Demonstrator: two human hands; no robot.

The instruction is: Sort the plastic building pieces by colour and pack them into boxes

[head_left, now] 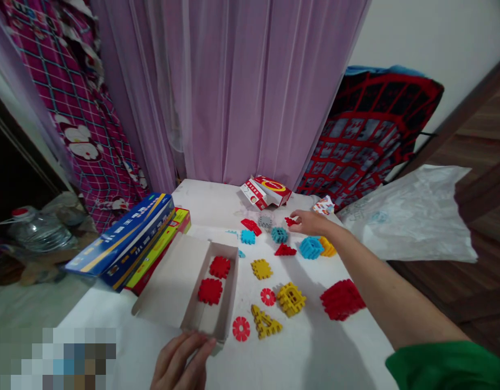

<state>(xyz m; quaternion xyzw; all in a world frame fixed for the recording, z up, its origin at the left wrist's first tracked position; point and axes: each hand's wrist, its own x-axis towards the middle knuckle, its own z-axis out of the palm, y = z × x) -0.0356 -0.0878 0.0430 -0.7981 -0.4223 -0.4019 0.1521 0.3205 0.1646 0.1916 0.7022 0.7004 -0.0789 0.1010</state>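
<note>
An open cardboard box (172, 281) lies on the white table with two red square pieces (210, 291) inside it. My left hand (184, 360) rests with its fingers closed on the box's near edge. Farther off, my right hand (309, 222) pinches a small red piece (290, 221) above the table's far part. Near that hand are a teal block (279, 234), a red triangular piece (285, 249), a grey block (265, 221) and a blue block (310, 247). Closer in lie a yellow block (291, 299), a yellow triangle (266, 323) and a red flower-shaped disc (241, 329).
Blue boxes (128, 238) and a yellow-green box (160, 249) stand at the left. A torn red and white carton (268, 191) sits at the table's back edge. Under my right forearm is a red block stack (342, 299). A white plastic bag (412, 214) is at the right.
</note>
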